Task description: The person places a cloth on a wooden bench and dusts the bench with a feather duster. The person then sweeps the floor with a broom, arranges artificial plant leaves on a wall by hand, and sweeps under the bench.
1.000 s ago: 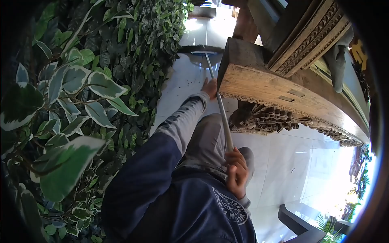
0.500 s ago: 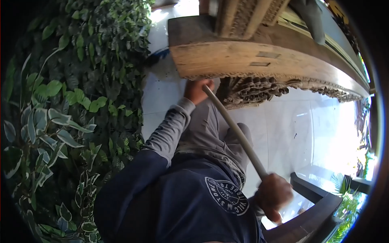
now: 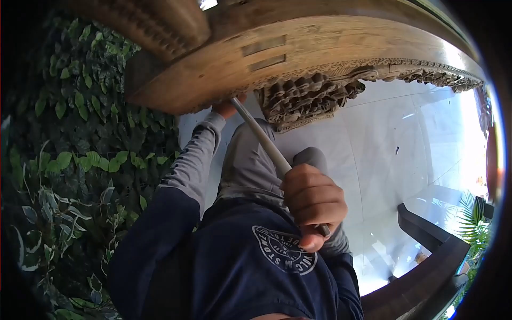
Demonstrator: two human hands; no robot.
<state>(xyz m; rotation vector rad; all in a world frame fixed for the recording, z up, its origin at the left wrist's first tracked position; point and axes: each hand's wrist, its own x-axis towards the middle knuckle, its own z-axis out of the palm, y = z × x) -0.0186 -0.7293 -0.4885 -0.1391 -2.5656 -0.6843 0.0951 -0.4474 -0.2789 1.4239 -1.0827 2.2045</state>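
Note:
My right hand (image 3: 313, 202) is wrapped round the near part of a long, pale, round pole (image 3: 264, 141), and the pole's end pokes out below the fist. The pole slants up and left, in front of my body, to the lower edge of a wooden beam (image 3: 192, 85). At that far end my left hand (image 3: 226, 109) is closed at the pole; the beam hides part of its fingers. Whatever lies beyond the pole's far end is out of sight. Carved wooden relief (image 3: 301, 98) hangs from the beam, right of my left hand.
Leafy plants (image 3: 80, 160) cover the left side. A pale tiled floor (image 3: 389, 144) stretches out below the beam. A dark wooden frame piece (image 3: 426, 272) stands at lower right, close to green fronds (image 3: 473, 218). A thick carved post (image 3: 154, 26) rises from the beam.
My right hand has moved up and left, closer to my left hand. The view has shifted, so the beam looks nearer and further left and covers more of my left hand.

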